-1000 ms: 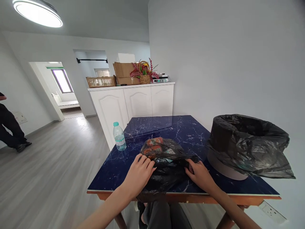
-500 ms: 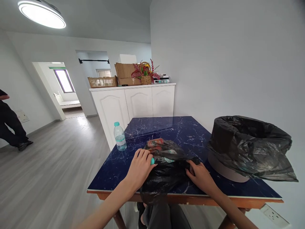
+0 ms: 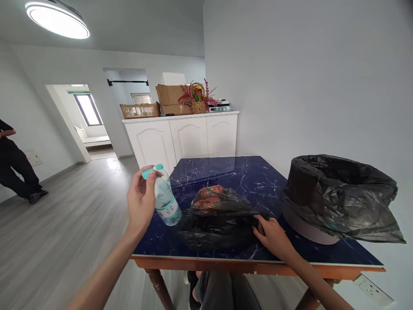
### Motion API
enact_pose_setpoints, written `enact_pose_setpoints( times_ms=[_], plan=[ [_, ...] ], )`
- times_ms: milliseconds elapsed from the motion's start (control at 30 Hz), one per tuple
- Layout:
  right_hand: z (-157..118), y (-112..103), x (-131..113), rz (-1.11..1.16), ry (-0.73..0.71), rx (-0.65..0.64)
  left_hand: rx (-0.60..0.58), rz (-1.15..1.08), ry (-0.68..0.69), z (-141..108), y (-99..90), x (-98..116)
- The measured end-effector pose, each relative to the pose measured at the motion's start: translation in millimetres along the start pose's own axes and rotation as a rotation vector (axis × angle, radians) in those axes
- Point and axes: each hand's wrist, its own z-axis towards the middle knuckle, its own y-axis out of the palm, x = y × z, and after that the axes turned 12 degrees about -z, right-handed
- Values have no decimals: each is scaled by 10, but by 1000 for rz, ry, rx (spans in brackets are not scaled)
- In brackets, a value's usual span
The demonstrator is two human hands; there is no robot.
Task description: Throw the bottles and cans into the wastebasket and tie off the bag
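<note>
A clear plastic bottle (image 3: 169,210) with a teal cap and a pale label leans at the left side of the table, its cap up and to the left; I cannot tell whether its base touches the tabletop. My left hand (image 3: 141,198) grips it at the cap, fingers and thumb closed around the top. Just behind it is a second bottle (image 3: 165,176), also teal-capped and partly hidden by the first.

To the right, near the front edge, lies a black plastic bag (image 3: 222,226), with orange-red packages (image 3: 210,197) showing at its far side. My right hand (image 3: 272,237) is closed on the bag's right end, pinching the plastic.

Farther right stands a round bin (image 3: 309,230) lined with black plastic folded over its rim. All this is on a dark blue, marble-patterned table (image 3: 248,172) with a wooden edge. Beyond it, a white cabinet (image 3: 190,137) holds cardboard boxes (image 3: 171,97) and a flower basket (image 3: 198,106). At far left, a person in dark clothes (image 3: 16,168) stands near the wall.
</note>
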Motion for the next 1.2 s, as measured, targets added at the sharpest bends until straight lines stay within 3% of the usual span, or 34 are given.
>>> enact_pose_setpoints(
  times_ms=[167, 300, 500, 700, 900, 1000, 1067, 1133, 1200],
  plan=[
    [4, 5, -5, -15, 3, 11, 31, 131, 53, 190, -231, -308],
    [6, -12, -21, -13, 3, 18, 32, 144, 17, 273, -334, -650],
    [4, -24, -31, -19, 7, 32, 82, 115, -82, 286, -390, -1144],
    [6, -27, -30, -35, 8, 28, 71, 140, -121, 241, -398, -1397],
    [10, -59, -37, 5, 16, -19, 34, 233, -124, 187, -495, -1304],
    [9, -57, -38, 4, 12, -4, 79, 384, 71, 75, -496, -1100],
    [7, -48, -37, 4, 6, 12, 33, 413, 234, -78, -435, -920],
    [4, -40, -37, 5, 3, 29, -141, 378, 316, -285, -318, -728],
    [1, -38, -39, -1, 8, 44, -479, 321, 257, -508, -161, -548]
  ],
)
